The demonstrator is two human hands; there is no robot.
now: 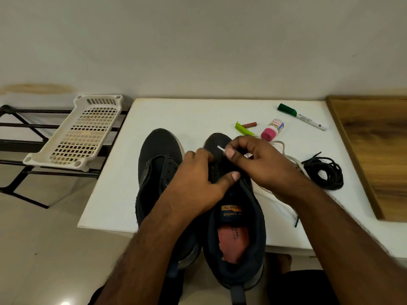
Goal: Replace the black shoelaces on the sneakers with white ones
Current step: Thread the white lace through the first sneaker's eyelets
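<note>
Two dark sneakers side by side on the white table [167, 111], toes away, heels past the near edge — left sneaker [154, 164] unlaced, right sneaker [235, 227] under both hands. Right hand [262, 164] pinching the tip of a white lace [221, 149] over the toe end, rest of the lace trailing to the right. Left hand [196, 183] gripping the eyelet area, thumb pressed on it. Black laces [326, 172] bundled at right, well apart from the shoes. Behind: green marker [301, 116], pink-capped bottle [272, 129].
</note>
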